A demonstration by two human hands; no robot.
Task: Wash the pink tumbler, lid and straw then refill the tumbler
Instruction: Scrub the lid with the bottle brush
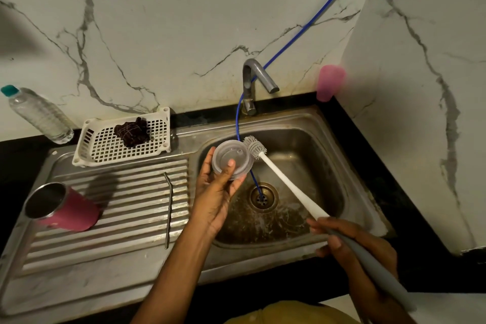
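Ribbed drainboard (126, 218), steel-lined pink tumbler (65, 212)

Mustard-yellow garment (278, 313), bare forearms (176, 258)

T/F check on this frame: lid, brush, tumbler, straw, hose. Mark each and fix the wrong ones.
1. The left hand holds the clear lid over the sink basin. True.
2. The right hand grips a sponge. False: it grips a bottle brush by its handle.
3. The pink tumbler sits in the basin. False: it is on the drainboard.
4. The metal straw lies on the drainboard. True.
5. The blue hose runs down to the drain. True.
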